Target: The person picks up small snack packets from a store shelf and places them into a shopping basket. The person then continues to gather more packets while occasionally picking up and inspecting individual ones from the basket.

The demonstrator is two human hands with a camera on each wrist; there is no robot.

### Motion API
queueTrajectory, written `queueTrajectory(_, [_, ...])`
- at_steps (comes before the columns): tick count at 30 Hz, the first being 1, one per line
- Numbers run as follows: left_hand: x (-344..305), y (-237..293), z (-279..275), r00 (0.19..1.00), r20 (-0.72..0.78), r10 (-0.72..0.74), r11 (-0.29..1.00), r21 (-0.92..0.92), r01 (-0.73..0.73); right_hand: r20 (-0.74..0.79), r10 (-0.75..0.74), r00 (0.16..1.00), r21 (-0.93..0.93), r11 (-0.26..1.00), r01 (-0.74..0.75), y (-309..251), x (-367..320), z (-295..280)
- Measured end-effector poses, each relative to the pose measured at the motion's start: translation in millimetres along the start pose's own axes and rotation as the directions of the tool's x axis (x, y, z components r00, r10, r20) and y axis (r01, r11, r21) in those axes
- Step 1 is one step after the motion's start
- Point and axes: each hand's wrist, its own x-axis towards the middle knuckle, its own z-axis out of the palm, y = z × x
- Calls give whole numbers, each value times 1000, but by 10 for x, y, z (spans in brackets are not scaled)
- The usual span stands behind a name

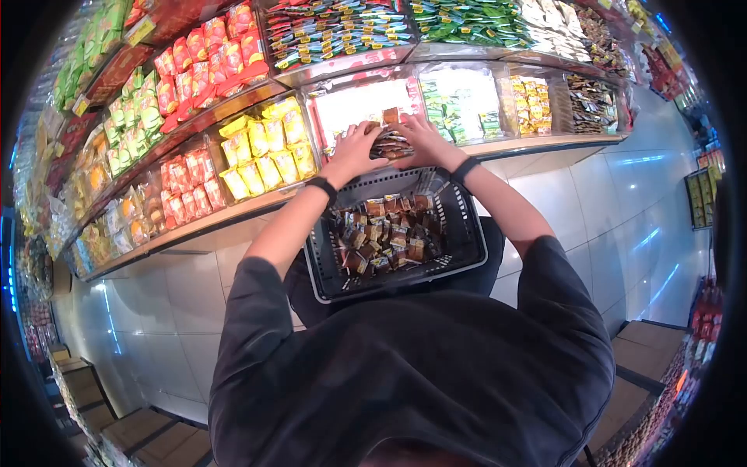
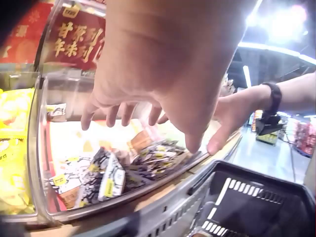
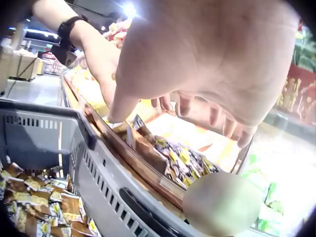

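Observation:
Both hands reach into a clear-walled shelf bin (image 1: 331, 109) and cup a small pile of brown-and-white snack packets (image 1: 391, 145) from either side. My left hand (image 1: 352, 154) is at the pile's left, its fingers spread and bent downward in the left wrist view. On the other side, my right hand (image 1: 426, 143) arches over the packets (image 3: 183, 162), fingers apart and pointing down. Neither hand shows a packet pinched in it. Below the hands, a dark grey shopping basket (image 1: 476, 241) stands against the shelf, with many similar packets (image 1: 389, 241) inside.
Yellow packets (image 1: 272, 144) fill the bin to the left; green-and-white packets (image 1: 467, 121) lie in the bin to the right. Clear dividers and the shelf's front edge (image 1: 537, 146) border the bins. Higher shelves carry more snacks. The tiled floor (image 1: 615, 194) extends rightward.

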Motion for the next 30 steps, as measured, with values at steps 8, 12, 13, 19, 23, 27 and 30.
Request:
queueTrajectory(8, [205, -466, 182, 874, 409, -264, 959, 212, 190, 34, -176, 984, -231, 956, 179, 649, 405, 679])
queueTrajectory(12, [120, -448, 314, 945, 254, -207, 967, 199, 158, 26, -156, 987, -142, 977, 158, 451, 425, 580])
queueTrajectory(13, [116, -441, 333, 944, 253, -213, 966, 198, 165, 29, -162, 986, -140, 977, 164, 446, 447, 612])
queueTrajectory(19, [159, -467, 430, 979, 178, -94, 976, 213, 55, 385, 163, 909, -249, 966, -68, 213, 696, 719])
queueTrajectory(23, [191, -524, 473, 979, 197, -52, 986, 167, 19, 365, 310, 878, -450, 884, -126, 32, 791, 816])
queueTrajectory(27, [202, -609, 542, 985, 173, 22, 970, 233, -63, 293, 290, 911, -525, 845, -100, 60, 797, 1015])
queueTrajectory(30, [204, -648, 584, 987, 150, 63, 977, 195, -91, 148, 146, 978, -518, 854, -50, 88, 730, 1023])
